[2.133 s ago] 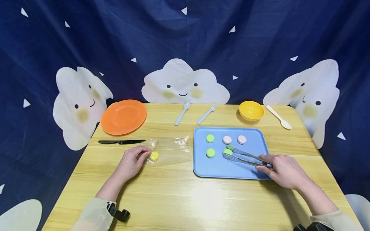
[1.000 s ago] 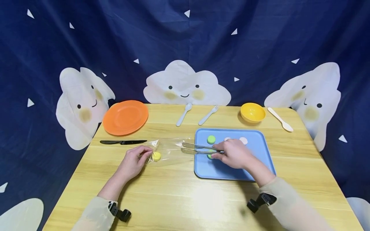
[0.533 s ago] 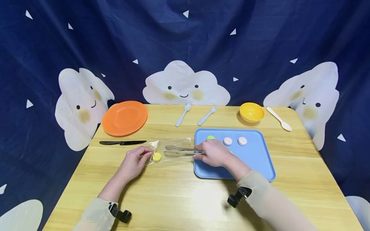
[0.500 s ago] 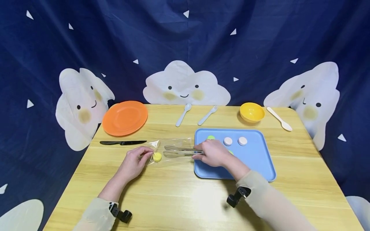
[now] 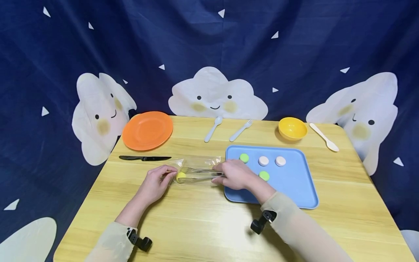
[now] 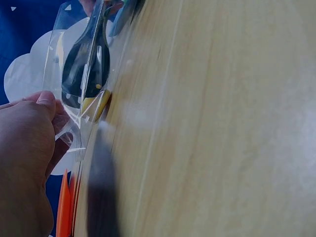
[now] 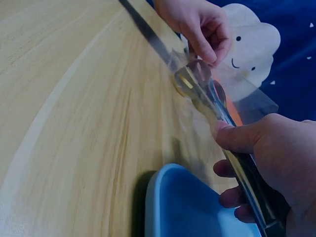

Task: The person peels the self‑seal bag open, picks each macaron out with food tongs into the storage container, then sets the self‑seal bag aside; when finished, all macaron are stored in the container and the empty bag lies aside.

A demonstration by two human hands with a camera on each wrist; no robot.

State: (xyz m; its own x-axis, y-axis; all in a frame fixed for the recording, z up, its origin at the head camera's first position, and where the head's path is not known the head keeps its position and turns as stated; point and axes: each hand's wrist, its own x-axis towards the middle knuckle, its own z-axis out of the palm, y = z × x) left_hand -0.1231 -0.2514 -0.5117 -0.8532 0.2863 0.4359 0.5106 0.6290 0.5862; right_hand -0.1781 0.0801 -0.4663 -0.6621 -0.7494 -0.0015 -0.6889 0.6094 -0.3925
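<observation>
My left hand (image 5: 154, 183) pinches the left end of a clear plastic bag (image 5: 206, 160) lying on the table. Inside the bag, close to those fingertips, is a yellow macaron (image 5: 180, 176). My right hand (image 5: 237, 174) holds metal tongs (image 5: 199, 170), their heads reaching into the bag on either side of the macaron. Whether they squeeze it I cannot tell. In the left wrist view, one tong head (image 6: 86, 69) shows through the plastic right beside the macaron (image 6: 101, 104). On the blue tray (image 5: 288, 194) lie green macarons (image 5: 264, 176) and pale pink macarons (image 5: 263, 161); my right hand covers part of it.
A black knife (image 5: 145, 158) lies left of the bag, with an orange plate (image 5: 147, 131) behind it. Along the back are a grey spoon (image 5: 213, 129), a grey fork (image 5: 240, 130), a yellow bowl (image 5: 292, 128) and a white spoon (image 5: 324, 137).
My right hand has carried the tongs leftward off the tray and into the bag, up to the yellow macaron. My left hand keeps its pinch. The head view has shifted slightly.
</observation>
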